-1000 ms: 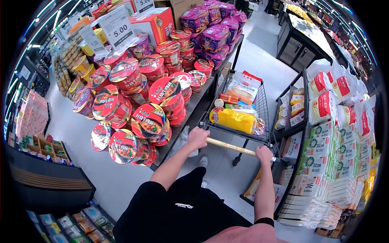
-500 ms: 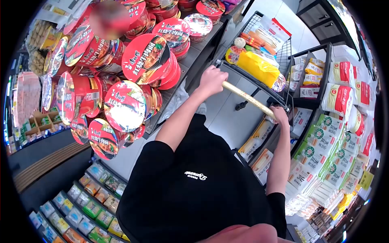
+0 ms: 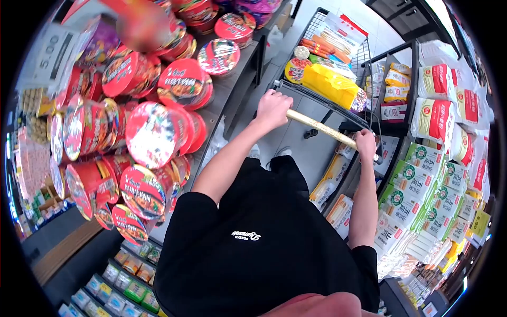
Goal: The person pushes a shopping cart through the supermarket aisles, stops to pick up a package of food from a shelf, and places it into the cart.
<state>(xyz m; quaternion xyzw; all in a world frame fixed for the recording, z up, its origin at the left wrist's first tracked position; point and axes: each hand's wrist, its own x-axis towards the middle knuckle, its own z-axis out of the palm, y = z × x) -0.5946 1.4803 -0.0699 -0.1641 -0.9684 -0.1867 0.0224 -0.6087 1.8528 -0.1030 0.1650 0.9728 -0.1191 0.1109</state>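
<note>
Head view: the left hand (image 3: 273, 110) is closing its fingers around the left end of a pale gold, cylindrical bar handle (image 3: 319, 128), and the right hand (image 3: 365, 144) is wrapping around it near the right end. Both fists are looking firmly shut on the bar, with its middle stretch showing between them.

The handle is running along the near side of a dark wire-mesh shopping cart (image 3: 363, 66), which is standing ahead of the person, between the displays. Inside, a glossy yellow plastic package (image 3: 335, 87) is lying nearest the handle. A small round pale-topped container (image 3: 301, 52) is sitting by the cart's left side, beside reddish-orange sausages (image 3: 318, 47). Behind the yellow package, a clear and white bag with a red top edge (image 3: 343, 36) is leaning toward the far end.

To the left, red round instant-noodle tubs (image 3: 153, 134) are piling up on a grey display surface (image 3: 232, 79). To the right, white and red plastic bags (image 3: 435, 119) are resting above green and white flat packs (image 3: 417, 179). White shoes (image 3: 284, 151) are showing below the handle, beyond the person's black short-sleeved shirt (image 3: 264, 264).
</note>
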